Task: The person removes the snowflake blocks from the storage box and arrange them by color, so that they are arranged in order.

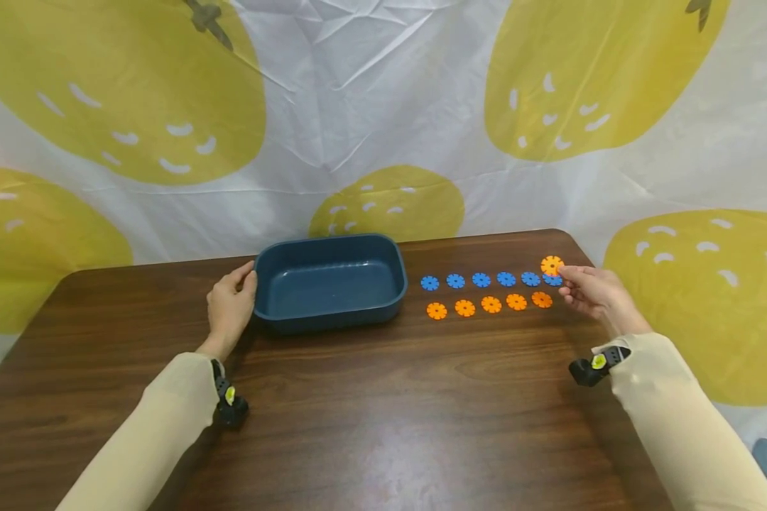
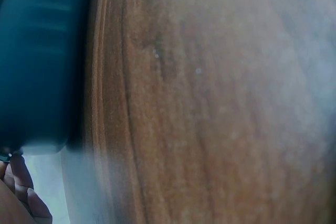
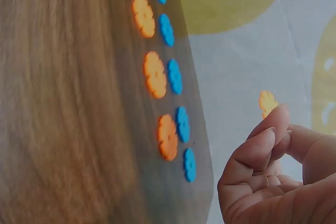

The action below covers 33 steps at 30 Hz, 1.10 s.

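My right hand (image 1: pixel 593 291) pinches an orange notched disc (image 1: pixel 552 266) between thumb and fingertips, raised above the far right of the table. Part of that disc (image 3: pixel 267 102) sticks out past the fingertips in the right wrist view. Below it, a row of several blue notched discs (image 1: pixel 480 279) runs along the back, the last one partly covered by the held disc. Several orange discs (image 1: pixel 491 304) lie in a row in front of them. My left hand (image 1: pixel 231 304) grips the left end of a dark blue rectangular basin (image 1: pixel 329 318), thumb and fingers at its rim.
The brown wooden table (image 1: pixel 371 397) has rounded back corners, and its right edge runs close by the right hand. A white cloth (image 1: pixel 332 128) printed with yellow fruit hangs right behind the table.
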Motion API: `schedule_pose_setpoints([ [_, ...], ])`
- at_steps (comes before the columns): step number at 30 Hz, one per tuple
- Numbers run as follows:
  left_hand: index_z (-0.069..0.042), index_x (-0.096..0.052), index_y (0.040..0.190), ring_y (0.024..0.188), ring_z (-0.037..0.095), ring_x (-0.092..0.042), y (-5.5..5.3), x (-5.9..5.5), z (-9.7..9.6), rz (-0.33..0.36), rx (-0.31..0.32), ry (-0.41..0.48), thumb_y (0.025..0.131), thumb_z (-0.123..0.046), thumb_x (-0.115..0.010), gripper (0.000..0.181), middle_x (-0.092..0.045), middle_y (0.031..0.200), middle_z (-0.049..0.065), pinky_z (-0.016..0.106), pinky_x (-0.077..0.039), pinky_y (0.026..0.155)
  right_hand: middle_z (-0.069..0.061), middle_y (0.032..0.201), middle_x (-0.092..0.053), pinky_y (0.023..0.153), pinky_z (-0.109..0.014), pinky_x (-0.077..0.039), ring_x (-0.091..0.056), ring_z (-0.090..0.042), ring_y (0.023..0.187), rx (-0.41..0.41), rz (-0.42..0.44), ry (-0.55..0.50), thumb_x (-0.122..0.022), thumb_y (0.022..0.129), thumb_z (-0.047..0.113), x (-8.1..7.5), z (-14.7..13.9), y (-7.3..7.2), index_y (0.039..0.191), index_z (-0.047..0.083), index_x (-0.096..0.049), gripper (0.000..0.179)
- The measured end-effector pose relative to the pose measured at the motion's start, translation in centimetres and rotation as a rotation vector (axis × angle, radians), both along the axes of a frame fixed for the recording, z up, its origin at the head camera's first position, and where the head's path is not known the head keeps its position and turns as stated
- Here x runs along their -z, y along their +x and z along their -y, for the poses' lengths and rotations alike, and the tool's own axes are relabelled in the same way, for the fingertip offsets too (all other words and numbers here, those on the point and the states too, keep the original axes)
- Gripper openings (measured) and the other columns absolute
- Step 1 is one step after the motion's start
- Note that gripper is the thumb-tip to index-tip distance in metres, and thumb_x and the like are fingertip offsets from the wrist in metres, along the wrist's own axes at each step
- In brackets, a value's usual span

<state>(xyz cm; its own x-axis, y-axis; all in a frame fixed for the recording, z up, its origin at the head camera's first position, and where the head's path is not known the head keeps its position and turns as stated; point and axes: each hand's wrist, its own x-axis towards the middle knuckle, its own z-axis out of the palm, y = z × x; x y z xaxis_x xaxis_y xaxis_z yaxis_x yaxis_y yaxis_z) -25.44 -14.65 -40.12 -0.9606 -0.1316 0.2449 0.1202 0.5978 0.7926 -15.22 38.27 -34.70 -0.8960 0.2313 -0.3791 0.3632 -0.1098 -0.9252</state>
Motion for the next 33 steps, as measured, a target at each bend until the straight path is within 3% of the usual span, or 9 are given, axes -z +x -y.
schedule_pose_setpoints([
  [7, -0.013, -0.060, 0.129, 0.111, 0.036, -0.055, 0.0, -0.1, 0.0, -0.003, -0.007, 0.002, 0.097, -0.029, -0.048, 0.038, -0.063, 0.118, 0.017, 0.052, -0.041, 0.091, 0.006, 0.057, -0.057, 0.050, -0.017, -0.048, -0.057, -0.003, 0.050, 0.026, 0.014, -0.037, -0.052, 0.095, 0.014, 0.6, -0.9, 0.3, 0.071, 0.016, -0.060, 0.026],
  [16, -0.013, -0.059, 0.130, 0.111, 0.036, -0.055, -0.1, 0.0, 0.1, -0.004, -0.008, 0.008, 0.097, -0.029, -0.047, 0.038, -0.063, 0.118, 0.017, 0.051, -0.041, 0.091, 0.006, 0.058, -0.058, 0.053, -0.017, -0.050, -0.058, -0.003, 0.051, 0.048, 0.083, 0.016, -0.053, 0.095, 0.016, 1.5, -2.1, 0.7, 0.068, 0.017, -0.060, 0.028],
  [25, -0.013, -0.057, 0.132, 0.109, 0.036, -0.056, 0.0, 0.2, 0.1, 0.008, 0.007, 0.006, 0.098, -0.030, -0.046, 0.039, -0.061, 0.119, 0.018, 0.051, -0.043, 0.090, 0.004, 0.058, -0.060, 0.054, -0.017, -0.051, -0.059, -0.004, 0.051, 0.031, 0.128, 0.001, -0.051, 0.096, 0.015, 2.1, -3.2, 0.9, 0.067, 0.015, -0.061, 0.030],
  [33, -0.013, -0.057, 0.132, 0.112, 0.036, -0.055, 0.0, 0.1, 0.1, 0.012, 0.008, 0.005, 0.099, -0.031, -0.045, 0.040, -0.060, 0.124, 0.018, 0.051, -0.042, 0.091, 0.004, 0.059, -0.060, 0.055, -0.018, -0.051, -0.059, -0.004, 0.053, 0.003, 0.170, 0.055, -0.050, 0.097, 0.016, 2.4, -3.9, 1.0, 0.068, 0.017, -0.061, 0.031],
])
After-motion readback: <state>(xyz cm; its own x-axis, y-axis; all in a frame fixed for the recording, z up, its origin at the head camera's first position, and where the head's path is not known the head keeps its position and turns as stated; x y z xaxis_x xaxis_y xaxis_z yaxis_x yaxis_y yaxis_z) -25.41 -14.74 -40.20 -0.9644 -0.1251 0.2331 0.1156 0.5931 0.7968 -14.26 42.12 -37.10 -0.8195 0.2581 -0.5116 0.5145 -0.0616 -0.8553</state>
